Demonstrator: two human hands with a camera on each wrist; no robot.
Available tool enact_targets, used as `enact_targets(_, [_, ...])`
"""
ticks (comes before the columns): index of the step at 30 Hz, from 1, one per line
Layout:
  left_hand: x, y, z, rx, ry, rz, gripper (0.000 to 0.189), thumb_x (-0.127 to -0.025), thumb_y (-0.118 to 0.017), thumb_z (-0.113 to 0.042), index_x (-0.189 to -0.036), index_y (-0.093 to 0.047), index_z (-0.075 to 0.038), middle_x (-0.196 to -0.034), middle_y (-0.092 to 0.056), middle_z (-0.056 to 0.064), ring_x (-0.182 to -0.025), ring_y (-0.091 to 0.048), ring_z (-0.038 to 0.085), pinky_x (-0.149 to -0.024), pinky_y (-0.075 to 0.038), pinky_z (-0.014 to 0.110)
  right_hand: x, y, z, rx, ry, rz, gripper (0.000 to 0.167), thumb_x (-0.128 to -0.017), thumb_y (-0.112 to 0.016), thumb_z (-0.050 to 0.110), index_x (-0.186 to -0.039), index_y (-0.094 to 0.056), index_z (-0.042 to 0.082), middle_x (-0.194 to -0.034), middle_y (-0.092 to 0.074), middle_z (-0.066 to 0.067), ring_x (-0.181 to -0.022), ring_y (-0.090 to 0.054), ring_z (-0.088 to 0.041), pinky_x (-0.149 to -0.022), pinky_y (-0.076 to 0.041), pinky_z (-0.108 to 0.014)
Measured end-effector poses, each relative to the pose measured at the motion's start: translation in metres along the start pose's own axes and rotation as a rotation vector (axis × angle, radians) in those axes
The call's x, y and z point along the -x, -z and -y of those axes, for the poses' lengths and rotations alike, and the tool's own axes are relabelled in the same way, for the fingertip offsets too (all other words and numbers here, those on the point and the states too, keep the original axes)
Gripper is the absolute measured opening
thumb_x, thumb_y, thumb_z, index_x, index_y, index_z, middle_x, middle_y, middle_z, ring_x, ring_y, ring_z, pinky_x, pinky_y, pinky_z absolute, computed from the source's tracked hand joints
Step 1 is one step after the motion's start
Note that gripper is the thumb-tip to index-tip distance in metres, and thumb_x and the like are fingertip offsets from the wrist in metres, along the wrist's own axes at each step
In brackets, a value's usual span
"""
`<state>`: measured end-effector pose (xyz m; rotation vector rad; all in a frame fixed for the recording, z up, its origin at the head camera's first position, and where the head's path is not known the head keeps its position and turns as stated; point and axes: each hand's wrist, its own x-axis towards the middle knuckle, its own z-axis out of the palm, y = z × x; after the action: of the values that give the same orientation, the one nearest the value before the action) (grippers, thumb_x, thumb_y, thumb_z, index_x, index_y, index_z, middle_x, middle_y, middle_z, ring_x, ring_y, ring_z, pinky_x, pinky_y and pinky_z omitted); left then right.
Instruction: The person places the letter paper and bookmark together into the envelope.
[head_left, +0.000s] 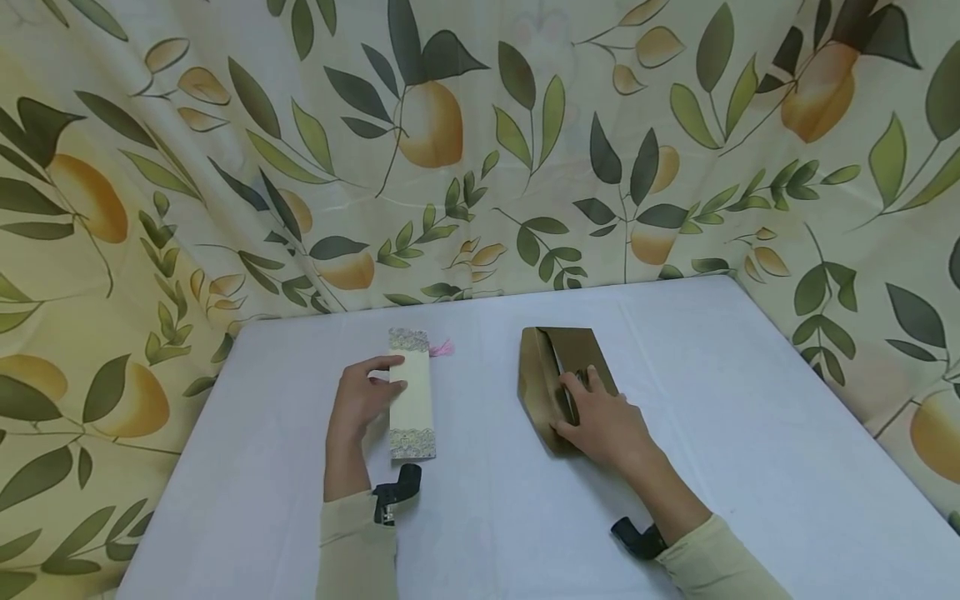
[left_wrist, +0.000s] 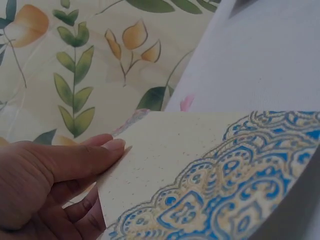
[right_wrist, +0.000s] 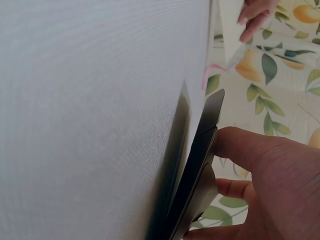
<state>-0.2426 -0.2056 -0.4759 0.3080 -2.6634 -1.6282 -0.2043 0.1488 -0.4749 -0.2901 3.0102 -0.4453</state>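
A long cream bookmark has lace-like patterned bands at both ends and a pink tassel at its far end. My left hand pinches its left edge between thumb and fingers. Up close in the left wrist view, the near band of the bookmark shows blue and gold ornament. To the right, my right hand grips a brown-gold paper envelope with a dark slit between its flaps. In the right wrist view, thumb and fingers touch the envelope; its far side is hidden.
Both things are over a table with a white cloth. Behind and beside it hangs a curtain printed with fruit and leaves. Black wrist cameras sit at the left cuff and right cuff.
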Motion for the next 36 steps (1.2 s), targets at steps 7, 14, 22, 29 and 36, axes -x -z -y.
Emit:
enact_targets(7, [-0.002,-0.007,-0.001,0.043,0.011,0.030,0.040,-0.088,-0.079,-0.001,-0.127,-0.075,-0.010,-0.129,-0.061,0.015,-0.093,-0.063,0.026,-0.069,-0.052,0.032,-0.001,-0.001,0.000,0.008,0.000,0.002,0.063,-0.095,-0.073,0.037,-0.147,-0.046,0.014,-0.155,-0.031,-0.040,-0.101,-0.056,-0.071,-0.071,-0.052,-0.071])
enact_targets(14, [-0.002,-0.012,-0.003,0.074,0.032,0.058,0.042,-0.088,-0.077,0.001,-0.129,-0.073,-0.010,-0.131,-0.062,0.015,-0.095,-0.068,0.026,-0.073,-0.053,0.034,-0.001,-0.001,0.000,0.014,0.000,0.003,0.065,-0.095,-0.074,0.038,-0.148,-0.046,0.014,-0.154,-0.032,-0.040,-0.100,-0.056,-0.071,-0.071,-0.052,-0.070])
enact_targets(22, [-0.002,-0.018,-0.007,0.106,0.006,0.102,0.042,-0.088,-0.077,0.002,-0.128,-0.073,-0.008,-0.131,-0.061,0.015,-0.095,-0.069,0.025,-0.075,-0.055,0.035,-0.001,-0.002,0.000,0.018,-0.009,0.012,0.064,-0.095,-0.073,0.038,-0.148,-0.046,0.014,-0.155,-0.031,-0.039,-0.100,-0.056,-0.071,-0.068,-0.053,-0.068])
enact_targets(29, [-0.001,-0.027,-0.013,0.084,-0.013,0.131,0.041,-0.087,-0.077,0.001,-0.127,-0.074,-0.008,-0.129,-0.061,0.015,-0.091,-0.069,0.024,-0.072,-0.053,0.035,-0.001,-0.002,-0.001,0.020,-0.009,0.012,0.064,-0.095,-0.073,0.038,-0.147,-0.046,0.014,-0.155,-0.031,-0.039,-0.100,-0.056,-0.071,-0.069,-0.052,-0.069])
enact_targets(36, [-0.001,-0.035,-0.015,0.097,-0.026,0.139,0.038,-0.087,-0.077,0.002,-0.123,-0.076,-0.011,-0.128,-0.062,0.012,-0.087,-0.067,0.023,-0.069,-0.052,0.035,-0.001,-0.003,-0.001,0.026,-0.004,0.007,0.065,-0.094,-0.074,0.039,-0.147,-0.046,0.014,-0.155,-0.031,-0.039,-0.098,-0.056,-0.072,-0.068,-0.053,-0.069])
